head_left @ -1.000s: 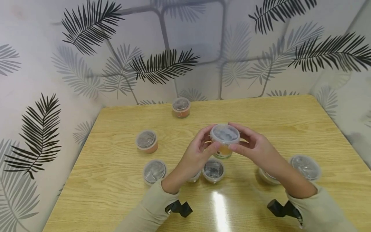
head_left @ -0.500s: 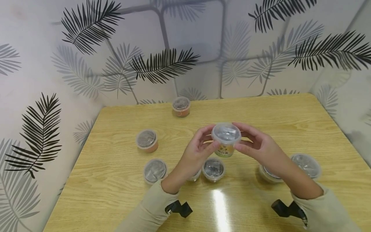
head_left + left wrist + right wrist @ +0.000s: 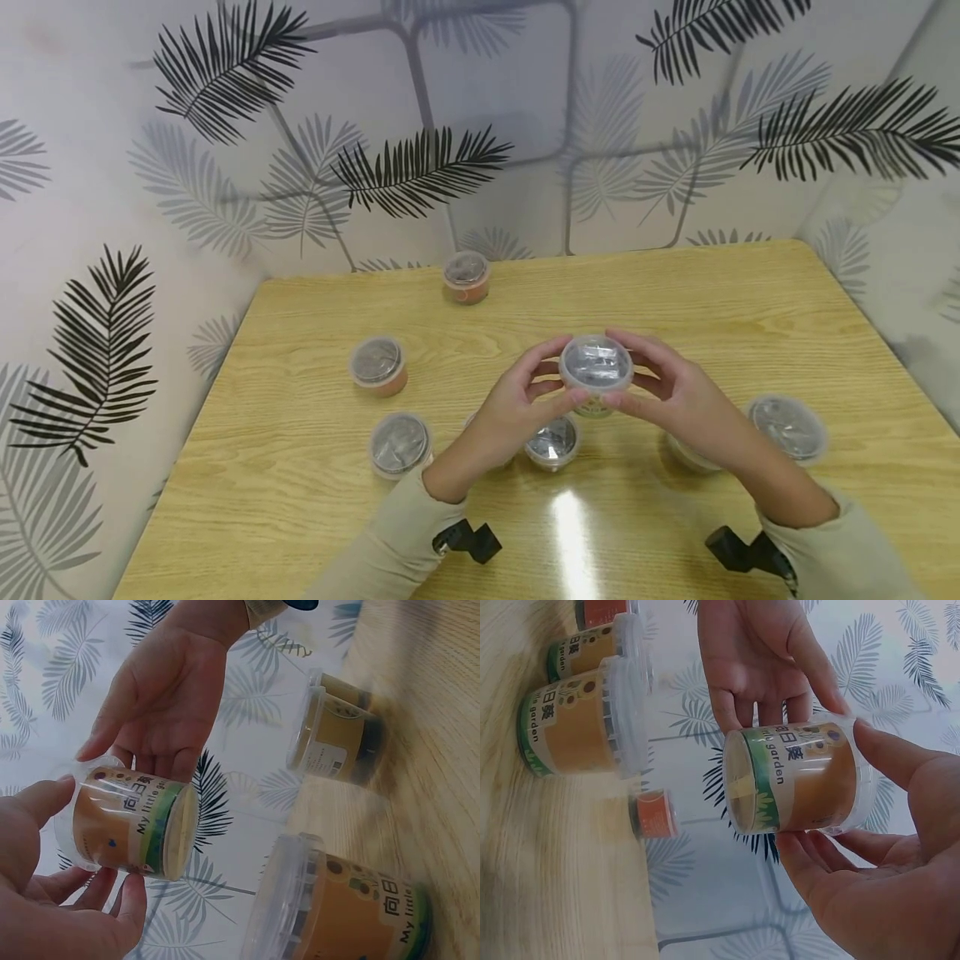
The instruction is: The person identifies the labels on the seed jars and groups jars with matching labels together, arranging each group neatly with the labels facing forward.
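Bright, even light across the head view, and it looks to come from above: there's a white streak of glare blazing on the near surface, a crisp glint off the lid of the held tub. Shadows? Soft and faint under the raised tub. Over to the wrist views, dimmer, hazier, a cool bluish cast across the leaf-patterned wall; the tub's print reads clearly there, while the wood grain goes soft.

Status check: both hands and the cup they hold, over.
Left hand, right hand: both gripping. Round tan-labelled clear plastic cup: held above yellowish wooden table. Similar lidded cups stand nearby, none touching it.
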A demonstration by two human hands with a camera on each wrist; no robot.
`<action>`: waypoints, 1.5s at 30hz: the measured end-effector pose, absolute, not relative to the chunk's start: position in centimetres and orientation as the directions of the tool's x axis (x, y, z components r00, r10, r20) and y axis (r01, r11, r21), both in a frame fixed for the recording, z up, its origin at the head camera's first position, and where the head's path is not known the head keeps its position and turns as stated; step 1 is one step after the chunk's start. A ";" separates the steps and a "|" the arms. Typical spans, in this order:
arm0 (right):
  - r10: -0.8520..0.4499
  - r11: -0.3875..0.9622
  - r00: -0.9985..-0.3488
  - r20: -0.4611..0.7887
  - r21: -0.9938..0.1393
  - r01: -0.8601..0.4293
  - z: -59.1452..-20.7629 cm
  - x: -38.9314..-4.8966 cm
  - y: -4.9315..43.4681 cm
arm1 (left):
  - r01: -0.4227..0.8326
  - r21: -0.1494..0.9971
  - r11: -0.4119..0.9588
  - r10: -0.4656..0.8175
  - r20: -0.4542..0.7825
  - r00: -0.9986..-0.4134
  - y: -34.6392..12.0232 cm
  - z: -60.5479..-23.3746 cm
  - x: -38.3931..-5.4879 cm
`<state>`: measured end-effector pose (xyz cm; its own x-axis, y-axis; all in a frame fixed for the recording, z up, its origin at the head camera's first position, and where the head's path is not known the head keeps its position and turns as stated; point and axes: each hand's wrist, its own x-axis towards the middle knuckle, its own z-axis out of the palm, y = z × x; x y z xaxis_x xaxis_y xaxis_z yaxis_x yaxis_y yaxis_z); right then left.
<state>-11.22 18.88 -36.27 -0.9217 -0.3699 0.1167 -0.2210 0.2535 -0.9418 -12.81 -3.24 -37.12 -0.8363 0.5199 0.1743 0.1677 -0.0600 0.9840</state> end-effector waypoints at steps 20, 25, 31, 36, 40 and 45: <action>-0.427 0.382 -0.898 0.108 -0.878 -0.287 -38.6 -11.4 20.2 | 0.213 0.972 0.097 0.565 0.123 -0.816 -1.9 -40.0 -13.1; -0.443 0.395 -0.892 0.087 -0.874 -0.281 -39.0 -11.3 20.3 | 0.226 0.966 0.125 0.579 0.114 -0.808 -1.8 -40.2 -13.1; -0.443 0.414 -0.890 0.107 -0.856 -0.309 -39.7 -11.3 20.5 | 0.251 0.948 0.195 0.588 0.092 -0.804 -1.6 -40.2 -13.1; -0.427 0.414 -0.897 0.118 -0.856 -0.310 -40.2 -11.3 20.5 | 0.292 0.916 0.275 0.590 0.080 -0.804 -1.4 -40.1 -13.0; -0.419 0.433 -0.901 0.113 -0.848 -0.307 -40.3 -11.3 20.4 | 0.359 0.870 0.339 0.596 0.097 -0.797 -1.3 -40.2 -13.1; -0.423 0.462 -0.902 0.088 -0.835 -0.298 -40.1 -11.1 20.3 | 0.404 0.834 0.376 0.607 0.107 -0.788 -1.1 -40.3 -13.1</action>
